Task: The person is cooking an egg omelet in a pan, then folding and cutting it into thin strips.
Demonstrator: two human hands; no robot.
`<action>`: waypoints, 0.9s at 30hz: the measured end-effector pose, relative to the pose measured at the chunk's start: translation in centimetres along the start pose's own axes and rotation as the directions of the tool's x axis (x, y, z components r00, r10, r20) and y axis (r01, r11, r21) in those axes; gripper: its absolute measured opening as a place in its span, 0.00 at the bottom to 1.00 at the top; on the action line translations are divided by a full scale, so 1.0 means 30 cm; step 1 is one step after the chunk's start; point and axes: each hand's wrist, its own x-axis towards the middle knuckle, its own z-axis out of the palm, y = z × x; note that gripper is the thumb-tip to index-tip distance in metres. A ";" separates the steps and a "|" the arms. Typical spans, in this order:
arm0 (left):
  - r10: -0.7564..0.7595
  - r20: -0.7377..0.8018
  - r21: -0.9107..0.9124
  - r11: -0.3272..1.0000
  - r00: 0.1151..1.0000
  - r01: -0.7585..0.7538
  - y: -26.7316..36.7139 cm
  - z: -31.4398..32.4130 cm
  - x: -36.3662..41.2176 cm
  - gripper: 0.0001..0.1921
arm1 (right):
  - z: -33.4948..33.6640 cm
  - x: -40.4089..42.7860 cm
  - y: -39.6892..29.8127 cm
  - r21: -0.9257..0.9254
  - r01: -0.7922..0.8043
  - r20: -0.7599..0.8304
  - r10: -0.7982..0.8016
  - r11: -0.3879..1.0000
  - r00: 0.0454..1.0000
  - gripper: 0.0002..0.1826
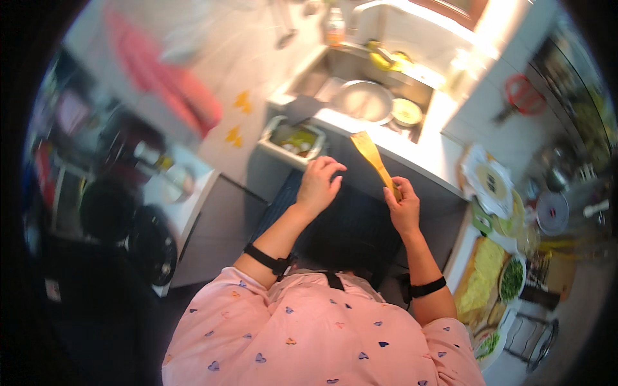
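My right hand [404,205] grips the handle of a wooden spatula [369,149], whose flat blade points up and to the left, towards the sink. Nothing is in my left hand [318,186], which hovers in front of the cabinets with its fingers loosely bent and apart. Just beyond it, a light-rimmed waste bin [285,153] with scraps inside hangs at the counter front. The sink [309,79] lies ahead, holding a large round metal pan [364,101] and a smaller yellowish bowl [406,112].
On the right counter are a cutting board with a yellow sheet of food [483,270], a bowl of chopped greens [512,280] and a wire rack [531,337]. A black pan lid [153,246] stands by the left counter. A pink towel [164,77] hangs at upper left.
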 end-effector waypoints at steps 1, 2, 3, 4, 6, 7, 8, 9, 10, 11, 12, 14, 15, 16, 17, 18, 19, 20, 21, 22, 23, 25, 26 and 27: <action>-0.005 -0.034 0.002 1.000 0.999 0.005 -0.052 -0.054 -0.043 0.11 | 0.074 -0.010 -0.019 -0.003 0.002 0.057 -0.002 1.000 0.998 0.12; -0.056 -0.053 0.011 0.998 0.997 0.056 -0.106 -0.114 -0.092 0.11 | 0.146 -0.022 -0.044 -0.074 0.021 0.129 -0.012 0.997 0.992 0.12; -0.107 -0.068 0.012 0.994 0.992 0.108 -0.148 -0.181 -0.142 0.11 | 0.215 -0.040 -0.074 -0.156 0.011 0.210 0.022 0.988 0.977 0.13; -0.145 -0.102 0.025 0.989 0.984 0.148 -0.189 -0.248 -0.197 0.11 | 0.300 -0.064 -0.093 -0.179 0.066 0.251 -0.020 0.982 0.968 0.14; -0.195 -0.193 0.051 0.977 0.962 0.208 -0.299 -0.390 -0.330 0.11 | 0.487 -0.119 -0.150 -0.165 0.151 0.353 -0.085 0.975 0.932 0.15; -0.211 -0.246 0.058 0.971 0.946 0.232 -0.344 -0.460 -0.397 0.11 | 0.585 -0.153 -0.186 -0.135 0.176 0.406 -0.108 0.975 0.907 0.15; -0.254 -0.286 0.052 0.959 0.924 0.280 -0.384 -0.530 -0.475 0.11 | 0.681 -0.184 -0.229 -0.114 0.200 0.477 -0.124 0.973 0.870 0.16; -0.271 -0.327 0.091 0.944 0.905 0.316 -0.429 -0.600 -0.551 0.11 | 0.783 -0.212 -0.265 -0.053 0.264 0.525 -0.198 0.963 0.828 0.16; -0.295 -0.372 0.104 0.929 0.880 0.355 -0.468 -0.668 -0.635 0.11 | 0.874 -0.246 -0.310 -0.020 0.241 0.600 -0.182 0.970 0.779 0.17; -0.315 -0.415 0.114 0.913 0.853 0.393 -0.502 -0.732 -0.717 0.11 | 0.963 -0.282 -0.353 0.008 0.216 0.669 -0.166 0.976 0.725 0.17; -0.355 -0.458 0.129 0.881 0.815 0.456 -0.535 -0.793 -0.806 0.11 | 1.053 -0.325 -0.392 0.033 0.270 0.711 -0.213 0.962 0.670 0.18; -0.398 -0.539 0.189 0.801 0.742 0.568 -0.571 -0.896 -0.954 0.12 | 1.212 -0.400 -0.448 0.109 0.412 0.758 -0.344 0.904 0.554 0.20; -0.434 -0.570 0.195 0.754 0.698 0.627 -0.581 -0.938 -1.029 0.12 | 1.285 -0.445 -0.481 0.114 0.427 0.800 -0.338 0.897 0.496 0.21; -0.441 -0.598 0.174 0.744 0.669 0.646 -0.584 -0.970 -1.089 0.12 | 1.353 -0.482 -0.499 0.099 0.455 0.833 -0.324 0.885 0.449 0.22; -0.447 -0.624 0.153 0.735 0.641 0.661 -0.583 -0.995 -1.145 0.12 | 1.418 -0.516 -0.511 0.083 0.483 0.862 -0.306 0.872 0.403 0.22; -0.456 -0.645 0.148 0.712 0.613 0.686 -0.585 -1.018 -1.200 0.12 | 1.481 -0.555 -0.529 0.089 0.491 0.869 -0.309 0.866 0.387 0.22; -0.464 -0.665 0.143 0.691 0.586 0.709 -0.583 -1.034 -1.244 0.13 | 1.537 -0.589 -0.545 0.109 0.498 0.879 -0.317 0.860 0.356 0.22; -0.490 -0.674 0.119 0.668 0.554 0.735 -0.582 -1.047 -1.281 0.12 | 1.590 -0.618 -0.559 0.126 0.504 0.888 -0.324 0.854 0.326 0.22; -0.493 -0.683 0.111 0.660 0.540 0.743 -0.582 -1.058 -1.315 0.12 | 1.646 -0.647 -0.560 0.132 0.509 0.893 -0.325 0.851 0.311 0.22; -0.502 -0.696 0.093 0.645 0.513 0.758 -0.588 -1.062 -1.342 0.12 | 1.699 -0.670 -0.554 0.136 0.480 0.901 -0.310 0.867 0.304 0.22; -0.512 -0.707 0.076 0.631 0.488 0.772 -0.594 -1.060 -1.360 0.12 | 1.742 -0.688 -0.544 0.138 0.450 0.907 -0.295 0.883 0.301 0.22; -0.539 -0.709 0.032 0.620 0.455 0.784 -0.591 -1.063 -1.385 0.12 | 1.790 -0.727 -0.523 0.096 0.404 0.927 -0.229 0.910 0.296 0.23; -0.535 -0.708 0.031 0.629 0.462 0.777 -0.595 -1.058 -1.393 0.12 | 1.805 -0.741 -0.498 0.130 0.394 0.926 -0.253 0.910 0.279 0.25; -0.531 -0.708 0.031 0.636 0.467 0.771 -0.598 -1.059 -1.403 0.12 | 1.810 -0.758 -0.494 0.166 0.382 0.925 -0.278 0.909 0.259 0.27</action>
